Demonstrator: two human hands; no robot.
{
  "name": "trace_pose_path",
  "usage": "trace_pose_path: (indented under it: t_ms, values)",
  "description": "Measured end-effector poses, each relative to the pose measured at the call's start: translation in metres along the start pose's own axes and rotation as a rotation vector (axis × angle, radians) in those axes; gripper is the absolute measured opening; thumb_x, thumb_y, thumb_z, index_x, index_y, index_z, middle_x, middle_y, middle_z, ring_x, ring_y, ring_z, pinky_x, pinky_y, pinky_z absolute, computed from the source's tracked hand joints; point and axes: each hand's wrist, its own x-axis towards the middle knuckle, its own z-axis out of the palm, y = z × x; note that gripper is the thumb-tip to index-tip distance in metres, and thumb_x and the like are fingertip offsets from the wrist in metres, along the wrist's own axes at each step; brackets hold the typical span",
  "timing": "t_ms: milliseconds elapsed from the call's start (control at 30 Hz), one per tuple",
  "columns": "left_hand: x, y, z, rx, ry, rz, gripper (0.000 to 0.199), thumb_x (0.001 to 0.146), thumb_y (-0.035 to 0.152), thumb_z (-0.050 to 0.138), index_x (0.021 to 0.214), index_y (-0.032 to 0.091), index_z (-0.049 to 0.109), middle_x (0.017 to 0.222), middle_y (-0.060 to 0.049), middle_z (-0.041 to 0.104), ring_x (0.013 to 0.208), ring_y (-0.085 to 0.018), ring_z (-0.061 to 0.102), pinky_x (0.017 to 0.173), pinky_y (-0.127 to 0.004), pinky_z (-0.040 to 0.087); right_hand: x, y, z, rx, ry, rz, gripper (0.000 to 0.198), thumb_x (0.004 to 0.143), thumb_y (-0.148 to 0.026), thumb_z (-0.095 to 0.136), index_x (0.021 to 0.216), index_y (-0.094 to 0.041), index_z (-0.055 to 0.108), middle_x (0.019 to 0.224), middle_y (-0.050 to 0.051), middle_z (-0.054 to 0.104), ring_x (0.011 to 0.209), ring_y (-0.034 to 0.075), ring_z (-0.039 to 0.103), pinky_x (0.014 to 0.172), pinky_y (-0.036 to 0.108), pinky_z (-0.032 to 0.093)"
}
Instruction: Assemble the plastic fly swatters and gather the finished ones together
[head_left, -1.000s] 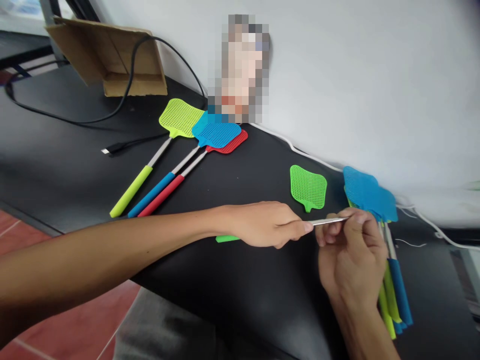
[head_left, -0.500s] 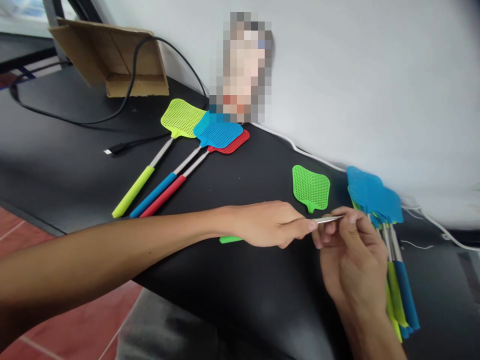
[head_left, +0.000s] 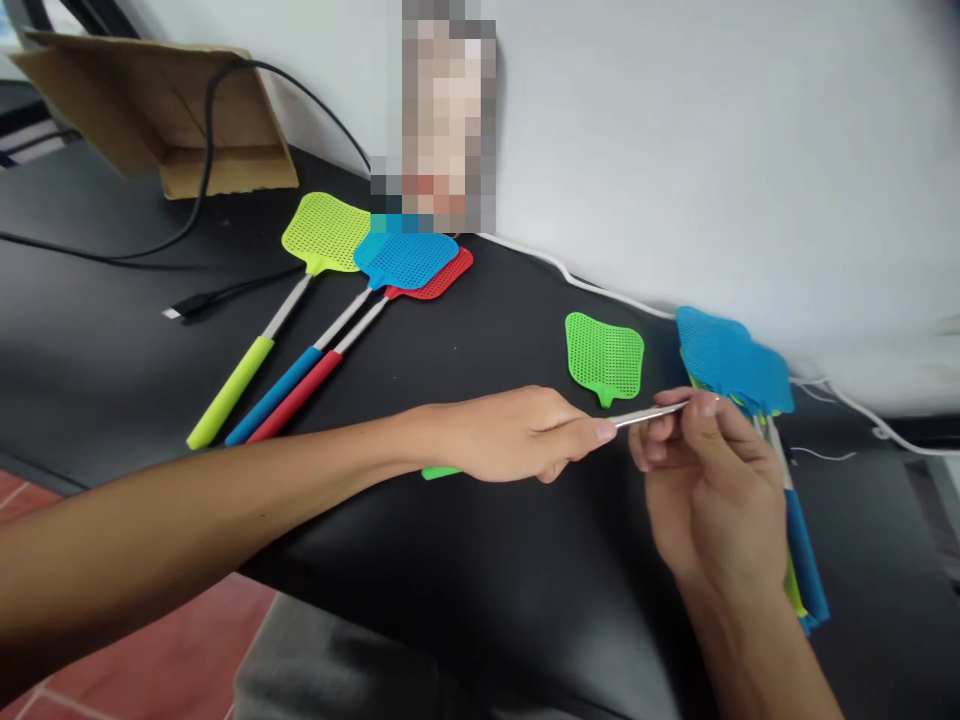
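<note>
My left hand [head_left: 521,437] is wrapped round a fly swatter handle, whose green end [head_left: 441,472] pokes out behind the palm. From that fist a thin metal rod [head_left: 646,413] runs to my right hand [head_left: 716,470], where thumb and fingers pinch its far tip. Just beyond the rod, a loose green fly swatter head [head_left: 604,358] lies flat on the black table, apart from both hands. Behind my right hand is a stack of fly swatters with blue heads [head_left: 731,355] on top; their handles are partly hidden by my wrist.
Three fly swatters lie to the left: yellow-green [head_left: 322,232], blue [head_left: 409,255] and red [head_left: 454,275]. An open cardboard box [head_left: 225,165] and a black cable [head_left: 206,150] are behind them. A white cord [head_left: 566,275] follows the white wall, near a blurred-out object.
My hands have drawn slightly apart, and more of the metal rod shows between them. The view has shifted, moving the table items left and slightly upward.
</note>
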Motion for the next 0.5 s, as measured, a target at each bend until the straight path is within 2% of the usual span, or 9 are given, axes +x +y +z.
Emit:
trace_pose_path:
  t_ms: [200, 500]
  values:
    - [0.001, 0.002, -0.001, 0.020, 0.007, -0.006, 0.059, 0.107, 0.056, 0.029, 0.069, 0.017, 0.052, 0.064, 0.001, 0.056, 0.061, -0.011, 0.051, 0.064, -0.026, 0.041, 0.006, -0.002, -0.005, 0.002, 0.023, -0.019, 0.017, 0.091, -0.033, 0.075, 0.088, -0.016, 0.076, 0.069, 0.001, 0.058, 0.059, 0.011, 0.052, 0.054, 0.025, 0.041]
    - [0.001, 0.006, -0.001, 0.039, 0.001, -0.024, 0.057, 0.107, 0.054, 0.030, 0.069, 0.017, 0.052, 0.065, 0.000, 0.058, 0.061, -0.012, 0.052, 0.064, -0.027, 0.042, 0.019, -0.012, -0.019, 0.030, 0.117, -0.109, 0.014, 0.090, -0.027, 0.074, 0.081, -0.015, 0.074, 0.066, -0.001, 0.056, 0.056, 0.011, 0.049, 0.051, 0.026, 0.038]
